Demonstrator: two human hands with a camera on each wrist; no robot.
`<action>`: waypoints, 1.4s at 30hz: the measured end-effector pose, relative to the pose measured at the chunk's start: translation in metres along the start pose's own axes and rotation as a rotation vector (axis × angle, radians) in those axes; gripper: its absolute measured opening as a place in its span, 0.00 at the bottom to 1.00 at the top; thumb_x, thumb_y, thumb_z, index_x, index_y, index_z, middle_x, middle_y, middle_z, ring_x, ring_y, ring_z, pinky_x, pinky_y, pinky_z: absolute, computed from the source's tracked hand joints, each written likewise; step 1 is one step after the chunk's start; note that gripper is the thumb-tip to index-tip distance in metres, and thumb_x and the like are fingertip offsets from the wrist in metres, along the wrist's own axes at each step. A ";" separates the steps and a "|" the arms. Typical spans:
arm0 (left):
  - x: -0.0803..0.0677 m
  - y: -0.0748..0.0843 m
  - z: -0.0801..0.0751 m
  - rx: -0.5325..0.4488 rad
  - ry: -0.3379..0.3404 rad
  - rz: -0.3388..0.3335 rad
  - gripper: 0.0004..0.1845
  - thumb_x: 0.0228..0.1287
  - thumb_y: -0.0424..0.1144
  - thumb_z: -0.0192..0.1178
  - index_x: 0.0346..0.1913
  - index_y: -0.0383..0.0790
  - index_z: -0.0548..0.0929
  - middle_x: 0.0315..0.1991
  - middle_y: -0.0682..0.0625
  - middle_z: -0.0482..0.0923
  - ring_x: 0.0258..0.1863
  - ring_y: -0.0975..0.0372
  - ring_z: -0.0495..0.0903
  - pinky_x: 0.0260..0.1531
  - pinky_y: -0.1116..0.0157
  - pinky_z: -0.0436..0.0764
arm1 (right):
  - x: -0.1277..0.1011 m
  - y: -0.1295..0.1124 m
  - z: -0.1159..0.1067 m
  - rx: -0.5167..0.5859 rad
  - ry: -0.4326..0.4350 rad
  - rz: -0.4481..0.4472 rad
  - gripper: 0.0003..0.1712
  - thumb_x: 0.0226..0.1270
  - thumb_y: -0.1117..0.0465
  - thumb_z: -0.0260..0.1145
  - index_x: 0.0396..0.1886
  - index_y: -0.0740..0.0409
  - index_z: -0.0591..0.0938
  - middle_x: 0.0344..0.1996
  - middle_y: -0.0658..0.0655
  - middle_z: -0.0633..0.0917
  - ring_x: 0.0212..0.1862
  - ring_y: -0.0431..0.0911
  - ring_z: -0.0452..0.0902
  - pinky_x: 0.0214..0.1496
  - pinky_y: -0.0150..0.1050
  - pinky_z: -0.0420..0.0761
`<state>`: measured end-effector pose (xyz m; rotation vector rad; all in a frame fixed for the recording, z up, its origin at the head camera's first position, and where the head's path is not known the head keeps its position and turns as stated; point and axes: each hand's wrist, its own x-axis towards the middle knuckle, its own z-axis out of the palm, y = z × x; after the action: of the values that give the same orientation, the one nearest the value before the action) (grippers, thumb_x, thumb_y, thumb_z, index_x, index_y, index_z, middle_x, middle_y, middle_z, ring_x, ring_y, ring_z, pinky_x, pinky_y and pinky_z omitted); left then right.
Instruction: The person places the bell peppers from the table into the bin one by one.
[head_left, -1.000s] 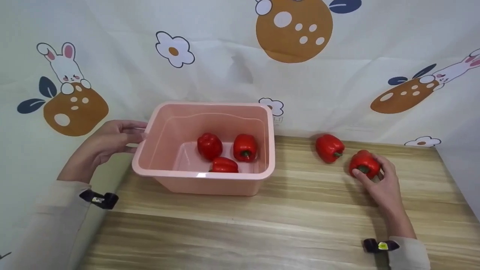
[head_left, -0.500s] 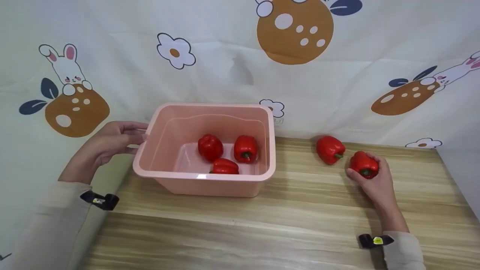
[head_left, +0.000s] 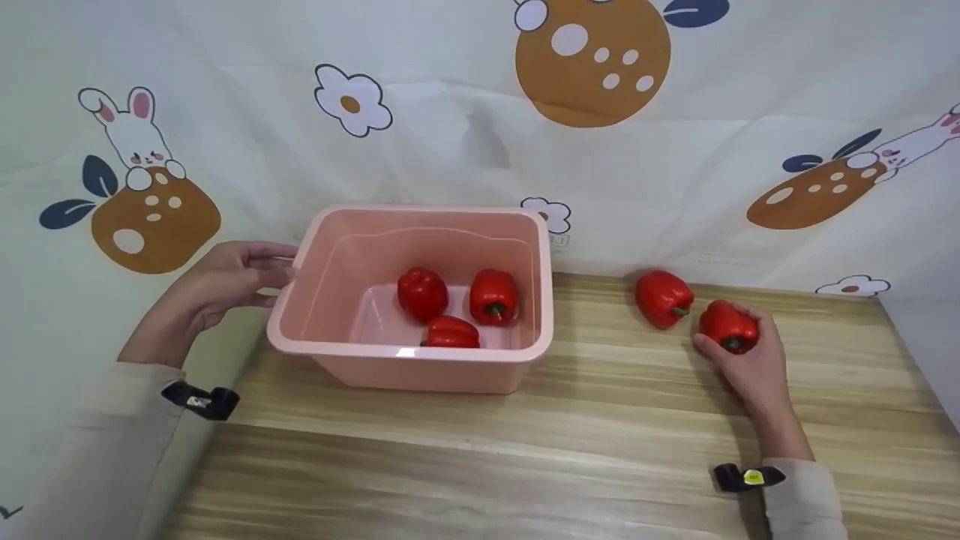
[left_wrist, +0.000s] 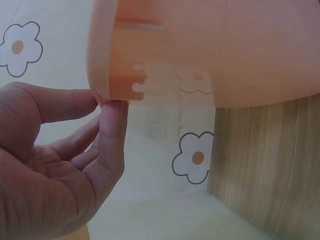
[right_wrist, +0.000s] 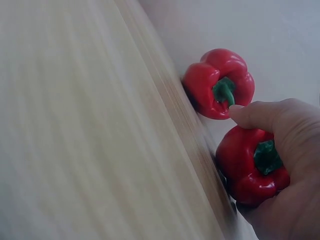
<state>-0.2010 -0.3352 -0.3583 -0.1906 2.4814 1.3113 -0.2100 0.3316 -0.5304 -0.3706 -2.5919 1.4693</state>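
My left hand (head_left: 225, 277) pinches the left rim of a pink plastic bin (head_left: 420, 373); in the left wrist view its thumb and fingers (left_wrist: 112, 135) meet at the rim's edge. Inside the bin lie three red bell peppers, one at the left (head_left: 421, 295), one at the right (head_left: 493, 296), and a third (head_left: 452, 334) partly hidden by the front rim. At the right, my right hand (head_left: 754, 375) grips a red bell pepper (head_left: 724, 324) by its sides, its green stem facing me. Another red bell pepper (head_left: 661, 298) lies just beyond it, to the left.
The bin stands at the left of a wood-grain table (head_left: 480, 457). Behind the table hangs a pale cloth (head_left: 435, 150) printed with rabbits, oranges and flowers. A white wall (head_left: 926, 330) borders the right side.
My right hand has shifted slightly left, its fingers settling round the bell pepper, which has turned a little. The left hand and the bin stay in place.
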 end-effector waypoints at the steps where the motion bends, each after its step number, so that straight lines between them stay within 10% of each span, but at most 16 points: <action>1: 0.000 0.000 0.000 -0.004 -0.001 0.005 0.31 0.78 0.42 0.61 0.77 0.34 0.69 0.68 0.38 0.78 0.46 0.72 0.86 0.48 0.66 0.91 | 0.000 0.000 0.000 0.001 0.003 0.001 0.49 0.64 0.54 0.80 0.79 0.55 0.63 0.74 0.58 0.71 0.69 0.48 0.66 0.63 0.38 0.72; 8: 0.000 -0.001 -0.001 -0.028 -0.021 0.022 0.32 0.78 0.42 0.61 0.78 0.32 0.68 0.58 0.51 0.84 0.46 0.74 0.86 0.48 0.67 0.91 | 0.001 0.001 0.000 0.016 -0.004 0.002 0.50 0.64 0.54 0.80 0.80 0.55 0.63 0.74 0.57 0.71 0.70 0.47 0.65 0.66 0.39 0.72; 29: 0.000 -0.001 -0.001 -0.002 -0.013 0.005 0.33 0.79 0.41 0.60 0.80 0.32 0.65 0.73 0.33 0.73 0.46 0.75 0.85 0.49 0.68 0.91 | -0.010 -0.018 -0.012 -0.005 0.024 0.024 0.56 0.68 0.52 0.77 0.84 0.53 0.53 0.80 0.60 0.64 0.78 0.57 0.58 0.76 0.59 0.74; 42: 0.000 0.000 -0.001 -0.002 -0.014 0.013 0.33 0.79 0.43 0.59 0.79 0.32 0.66 0.70 0.36 0.75 0.47 0.72 0.86 0.50 0.66 0.91 | -0.020 -0.045 -0.016 0.019 0.055 -0.097 0.53 0.64 0.56 0.79 0.82 0.48 0.59 0.75 0.55 0.69 0.71 0.45 0.63 0.57 0.25 0.74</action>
<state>-0.2012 -0.3358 -0.3579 -0.1657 2.4738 1.3164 -0.1932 0.3168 -0.4841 -0.2741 -2.5139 1.4298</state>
